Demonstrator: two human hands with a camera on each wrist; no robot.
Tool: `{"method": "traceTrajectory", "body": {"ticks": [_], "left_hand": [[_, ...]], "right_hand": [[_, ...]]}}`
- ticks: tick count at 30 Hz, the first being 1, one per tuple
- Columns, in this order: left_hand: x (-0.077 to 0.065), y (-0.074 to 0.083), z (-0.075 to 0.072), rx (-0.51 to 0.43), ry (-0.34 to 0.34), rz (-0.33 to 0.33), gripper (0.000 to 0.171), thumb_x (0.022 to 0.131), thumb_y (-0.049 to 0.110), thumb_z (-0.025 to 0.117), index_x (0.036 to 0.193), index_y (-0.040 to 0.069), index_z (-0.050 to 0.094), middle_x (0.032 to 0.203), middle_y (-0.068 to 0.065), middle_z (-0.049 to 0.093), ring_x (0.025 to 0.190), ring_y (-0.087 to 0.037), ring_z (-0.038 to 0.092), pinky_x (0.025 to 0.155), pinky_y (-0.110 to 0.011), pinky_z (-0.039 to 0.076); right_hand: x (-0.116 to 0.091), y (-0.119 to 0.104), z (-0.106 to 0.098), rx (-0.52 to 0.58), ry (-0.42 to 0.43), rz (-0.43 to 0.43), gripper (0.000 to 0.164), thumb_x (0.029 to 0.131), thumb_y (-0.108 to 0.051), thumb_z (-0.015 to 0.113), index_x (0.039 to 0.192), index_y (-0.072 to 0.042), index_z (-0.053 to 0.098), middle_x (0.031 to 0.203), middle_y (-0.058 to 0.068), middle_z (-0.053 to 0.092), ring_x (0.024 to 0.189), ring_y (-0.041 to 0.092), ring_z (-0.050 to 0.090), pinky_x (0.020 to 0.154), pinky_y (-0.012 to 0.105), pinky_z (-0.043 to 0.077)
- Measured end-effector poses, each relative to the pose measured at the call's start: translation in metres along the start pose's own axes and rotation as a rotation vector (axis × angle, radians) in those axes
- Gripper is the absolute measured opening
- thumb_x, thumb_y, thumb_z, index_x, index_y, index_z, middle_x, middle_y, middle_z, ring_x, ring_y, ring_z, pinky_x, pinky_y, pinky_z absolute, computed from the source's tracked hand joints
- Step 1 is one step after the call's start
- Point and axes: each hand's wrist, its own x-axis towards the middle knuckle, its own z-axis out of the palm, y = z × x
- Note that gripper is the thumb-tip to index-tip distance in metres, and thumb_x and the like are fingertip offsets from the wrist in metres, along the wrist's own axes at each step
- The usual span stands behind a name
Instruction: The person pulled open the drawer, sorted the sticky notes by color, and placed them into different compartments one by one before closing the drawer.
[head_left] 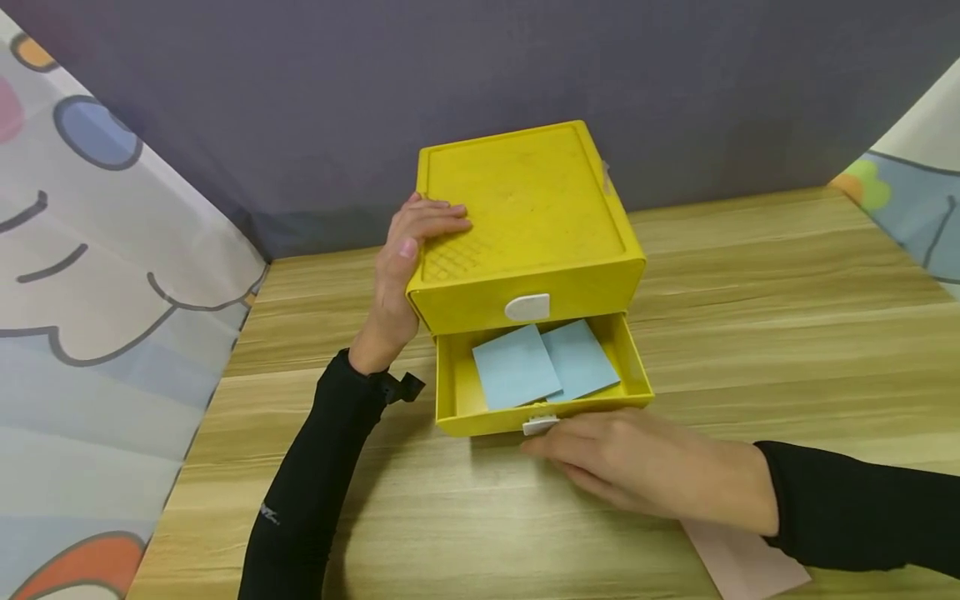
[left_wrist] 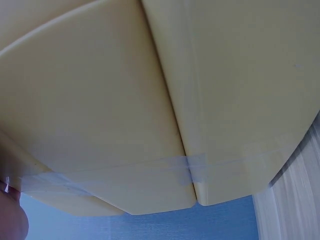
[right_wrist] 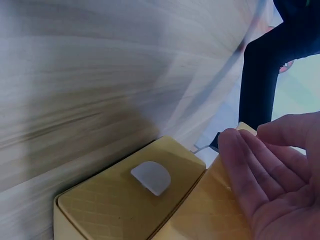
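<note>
A yellow drawer unit (head_left: pixel 525 200) stands on the table, its upper drawer closed and the drawer below pulled out. Two light blue square paper sheets (head_left: pixel 517 367) overlap inside the open drawer (head_left: pixel 641 375). My left hand (head_left: pixel 405 258) rests on the unit's top left edge, its fingers lying across the top. In the left wrist view the unit's side (left_wrist: pixel 120 110) fills the frame, crossed by clear tape. My right hand (head_left: pixel 637 458) is at the open drawer's front, fingers beside its white handle (head_left: pixel 540 425). The right wrist view shows its extended fingers (right_wrist: pixel 250 170) and another closed drawer below (right_wrist: pixel 110 200).
A pink paper sheet (head_left: pixel 742 558) lies on the wooden table (head_left: pixel 780 333), partly beneath my right forearm. Grey fabric (head_left: pixel 480 75) hangs directly behind the drawer unit. A cartoon-printed cloth (head_left: pixel 97 333) borders the table on the left, with another on the right.
</note>
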Motion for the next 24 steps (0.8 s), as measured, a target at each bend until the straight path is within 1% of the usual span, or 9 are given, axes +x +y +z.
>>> {"method": "traceTrajectory", "body": {"ticks": [3,5,9,13,18,24], "left_hand": [[0.000,0.000,0.000,0.005,-0.005,0.003,0.068,0.104,0.041,0.022,0.113,-0.006,0.070,0.121,-0.026,0.068,0.125,-0.034,0.055,0.131,-0.042,0.019],[0.001,0.000,0.000,0.007,-0.003,0.006,0.068,0.103,0.041,0.022,0.113,-0.006,0.070,0.120,-0.026,0.068,0.124,-0.034,0.055,0.130,-0.042,0.019],[0.001,0.000,0.000,0.009,0.002,0.009,0.068,0.103,0.040,0.022,0.112,-0.006,0.070,0.120,-0.026,0.068,0.124,-0.034,0.056,0.130,-0.042,0.020],[-0.001,-0.001,0.000,0.013,-0.005,0.006,0.068,0.103,0.041,0.022,0.112,-0.006,0.070,0.120,-0.026,0.068,0.124,-0.034,0.055,0.130,-0.042,0.021],[-0.001,-0.002,-0.001,0.007,-0.001,0.004,0.069,0.103,0.043,0.022,0.112,-0.006,0.070,0.120,-0.026,0.068,0.124,-0.033,0.055,0.130,-0.042,0.020],[-0.001,-0.002,-0.001,0.019,-0.013,0.009,0.070,0.104,0.043,0.021,0.114,-0.006,0.070,0.122,-0.026,0.068,0.125,-0.034,0.055,0.130,-0.042,0.020]], "right_hand": [[0.002,0.002,0.000,-0.017,0.007,0.004,0.028,0.105,-0.018,0.054,0.130,-0.019,0.066,0.120,-0.009,0.075,0.106,0.004,0.071,0.087,0.020,0.060],[0.004,0.003,0.000,-0.010,-0.002,0.012,0.029,0.101,-0.014,0.060,0.130,-0.018,0.066,0.120,-0.008,0.075,0.107,0.006,0.071,0.087,0.021,0.060],[0.010,0.009,-0.001,0.011,-0.036,0.063,0.033,0.096,-0.010,0.066,0.128,-0.016,0.067,0.119,-0.005,0.075,0.106,0.007,0.071,0.088,0.025,0.061],[0.016,0.018,-0.002,-0.013,-0.057,0.105,0.035,0.091,-0.009,0.071,0.126,-0.014,0.069,0.116,-0.003,0.075,0.104,0.009,0.071,0.086,0.028,0.062],[0.024,0.029,-0.002,-0.046,-0.075,0.114,0.034,0.090,-0.009,0.072,0.124,-0.012,0.069,0.115,-0.001,0.075,0.103,0.010,0.071,0.086,0.029,0.062],[0.030,0.041,-0.005,-0.056,-0.085,0.130,0.036,0.089,-0.006,0.073,0.124,-0.011,0.069,0.120,0.001,0.075,0.109,0.015,0.072,0.091,0.033,0.061]]}}
